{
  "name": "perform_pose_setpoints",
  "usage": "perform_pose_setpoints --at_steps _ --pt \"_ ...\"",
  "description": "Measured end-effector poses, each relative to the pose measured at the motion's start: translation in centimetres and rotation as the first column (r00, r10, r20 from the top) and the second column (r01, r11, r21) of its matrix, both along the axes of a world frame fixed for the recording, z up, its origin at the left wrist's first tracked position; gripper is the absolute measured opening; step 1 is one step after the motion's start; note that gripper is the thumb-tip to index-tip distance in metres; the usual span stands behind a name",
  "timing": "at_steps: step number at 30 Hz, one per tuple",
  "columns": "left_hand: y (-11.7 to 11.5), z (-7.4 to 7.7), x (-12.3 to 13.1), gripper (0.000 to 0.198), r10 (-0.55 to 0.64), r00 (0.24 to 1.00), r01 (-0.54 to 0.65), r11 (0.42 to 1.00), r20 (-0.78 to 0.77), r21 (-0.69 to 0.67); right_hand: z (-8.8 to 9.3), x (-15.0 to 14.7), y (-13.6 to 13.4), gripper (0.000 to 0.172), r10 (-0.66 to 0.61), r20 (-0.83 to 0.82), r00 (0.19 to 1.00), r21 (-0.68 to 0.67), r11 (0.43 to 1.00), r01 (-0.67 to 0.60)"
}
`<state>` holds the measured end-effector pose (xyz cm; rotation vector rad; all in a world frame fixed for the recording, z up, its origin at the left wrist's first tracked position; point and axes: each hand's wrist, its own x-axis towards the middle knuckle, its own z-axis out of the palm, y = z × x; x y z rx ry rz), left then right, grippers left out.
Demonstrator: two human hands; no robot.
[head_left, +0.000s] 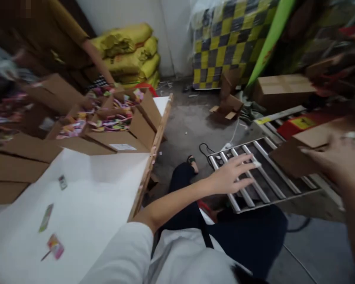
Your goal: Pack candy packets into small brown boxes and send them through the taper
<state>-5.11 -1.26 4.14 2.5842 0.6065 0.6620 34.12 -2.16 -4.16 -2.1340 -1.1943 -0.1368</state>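
My left hand (pixel 233 173) is stretched out over the metal roller conveyor (pixel 263 173), fingers spread and nothing held. A small white patch shows on one finger. At the right edge, my right hand (pixel 346 154) is against a cardboard box (pixel 296 157) on the rollers, its thumb stretched apart from its fingers. That hand is blurred, and where it touches the box is partly hidden. Beyond the box is a red machine part (pixel 298 122) with a yellow label.
To the left, a white table (pixel 106 185) with a wooden edge bears open cartons (pixel 118 140) of colourful wrapped packets. Several loose packets (pixel 55 246) lie nearer me. A person (pixel 62 35) stands behind. Yellow sacks (pixel 133 55), a closed carton (pixel 284 88) and cords (pixel 235 132) are on the floor.
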Motion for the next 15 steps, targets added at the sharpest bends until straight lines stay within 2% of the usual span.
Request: perform_pose_setpoints --at_steps 1,2,3,4,5,6,7,8,9,10,12,13,14,15 --pt "-0.5 0.1 -4.4 0.036 0.084 0.994 -0.085 0.996 0.073 0.008 -0.3 -0.6 1.0 0.111 -0.063 -0.006 0.998 0.04 0.997 0.063" --pt "-0.9 0.1 -9.1 0.037 0.223 0.962 -0.224 0.974 0.161 -0.008 -0.4 -2.4 1.6 0.111 -0.126 0.002 0.992 0.082 0.989 0.125" --pt "-1.0 -0.1 -13.9 0.036 0.404 0.881 -0.405 0.913 0.245 -0.05 -0.2 -5.4 1.8 0.106 -0.092 0.013 0.996 0.15 0.985 0.089" --pt "-0.8 -0.5 -18.6 0.035 0.573 0.754 -0.57 0.814 0.32 -0.115 0.1 -9.6 1.9 0.098 0.016 -0.004 1.0 0.204 0.979 -0.015" --pt "-0.3 -1.1 -23.1 0.032 0.74 0.535 -0.72 0.652 0.407 -0.238 0.6 -14.6 2.1 0.09 0.138 -0.029 0.99 0.242 0.962 -0.127" --pt "0.4 -1.8 -27.2 0.031 0.861 0.237 -0.802 0.435 0.451 -0.41 1.1 -20.3 2.4 0.071 0.348 -0.117 0.93 0.155 0.932 -0.329" --pt "1.3 -2.6 -30.8 0.028 0.909 -0.039 -0.789 0.227 0.415 -0.571 1.7 -26.3 3.0 0.056 0.509 -0.212 0.834 0.107 0.86 -0.498" --pt "2.2 -3.3 -33.9 0.025 0.911 -0.156 -0.767 0.133 0.383 -0.628 2.6 -32.3 3.9 0.047 0.625 -0.284 0.727 0.086 0.772 -0.63" --pt "3.2 -3.9 -36.4 0.021 0.907 -0.246 -0.731 0.058 0.342 -0.68 3.7 -38.1 5.1 0.044 0.701 -0.291 0.651 0.096 0.699 -0.709" --pt "4.1 -4.4 -38.5 0.016 0.906 -0.296 -0.698 0.01 0.301 -0.716 5.1 -43.4 6.4 0.046 0.752 -0.281 0.596 0.117 0.644 -0.756" --pt "5.9 -5.2 -41.3 0.012 0.917 -0.327 -0.639 -0.036 0.229 -0.768 8.3 -51.9 9.3 0.062 0.822 -0.263 0.506 0.195 0.559 -0.806" --pt "6.8 -5.6 -42.2 0.013 0.925 -0.329 -0.605 -0.052 0.19 -0.794 10.0 -55.0 10.7 0.068 0.833 -0.257 0.49 0.239 0.546 -0.803" --pt "7.9 -6.0 -42.9 0.016 0.935 -0.321 -0.569 -0.062 0.153 -0.82 11.4 -57.4 12.0 0.064 0.832 -0.259 0.491 0.26 0.549 -0.794" --pt "9.0 -6.3 -43.5 0.02 0.945 -0.307 -0.531 -0.068 0.117 -0.845 12.5 -59.1 13.1 0.053 0.824 -0.27 0.498 0.268 0.561 -0.784"
